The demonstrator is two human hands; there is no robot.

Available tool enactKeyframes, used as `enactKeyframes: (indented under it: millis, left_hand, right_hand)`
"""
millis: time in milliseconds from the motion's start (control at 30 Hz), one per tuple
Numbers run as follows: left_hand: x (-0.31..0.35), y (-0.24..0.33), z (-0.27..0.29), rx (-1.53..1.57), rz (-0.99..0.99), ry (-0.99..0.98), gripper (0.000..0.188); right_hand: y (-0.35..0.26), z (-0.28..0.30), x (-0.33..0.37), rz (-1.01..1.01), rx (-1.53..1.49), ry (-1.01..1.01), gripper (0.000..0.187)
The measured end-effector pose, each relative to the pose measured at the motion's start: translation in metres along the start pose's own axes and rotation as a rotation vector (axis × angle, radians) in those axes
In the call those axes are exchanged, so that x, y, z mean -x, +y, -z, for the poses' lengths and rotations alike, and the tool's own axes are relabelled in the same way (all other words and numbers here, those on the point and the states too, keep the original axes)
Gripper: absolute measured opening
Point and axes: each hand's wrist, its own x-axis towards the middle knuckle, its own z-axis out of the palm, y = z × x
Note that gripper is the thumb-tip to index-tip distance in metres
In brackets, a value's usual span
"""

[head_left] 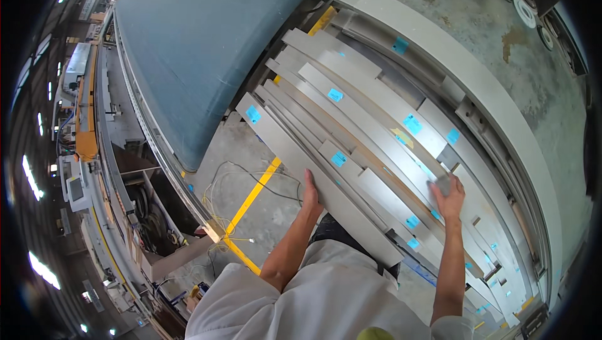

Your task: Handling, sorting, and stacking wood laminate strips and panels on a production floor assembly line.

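Long grey metal strips [376,189] lie side by side across the rack in front of me, several bearing blue labels. At the near edge of the closest long grey strip [338,196], my left hand [311,199] is closed against its side; part of the fingers is hidden there. Over the middle strips, my right hand [450,201] is closed around a small grey block [444,184], thumb on one side and fingers on the other. The block sits close to the strips' surface, and whether it touches them I cannot tell.
A large blue-grey covered form [207,39] stands at the far left of the strips. Loose cables [235,177] and a yellow line [254,196] cross the concrete floor. A wide curved-looking grey beam [476,70] bounds the far side. Machinery [88,114] lines the left.
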Motion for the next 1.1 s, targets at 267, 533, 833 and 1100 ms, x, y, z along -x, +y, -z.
enactKeyframes:
  millis: [267,533,833,1100]
  left_hand:
    - [-0.005,-0.005,0.003,0.147,0.007,-0.092,0.084]
    - [-0.016,0.043,0.027,-0.883,-0.551,0.530,0.074]
    - [-0.049,0.139,-0.150,-1.504,-1.468,-0.085,0.052]
    - [-0.146,0.112,-0.231,-2.118,-1.395,-0.401,0.074]
  right_hand:
    - [-0.046,-0.015,0.006,0.132,0.169,0.013,0.092]
    - [-0.041,0.004,-0.023,-0.060,-0.137,0.069,0.075]
    - [-0.085,-0.027,-0.112,-0.539,-0.222,-0.060,0.101]
    - [-0.090,-0.043,-0.108,-0.686,-0.345,0.090,0.110]
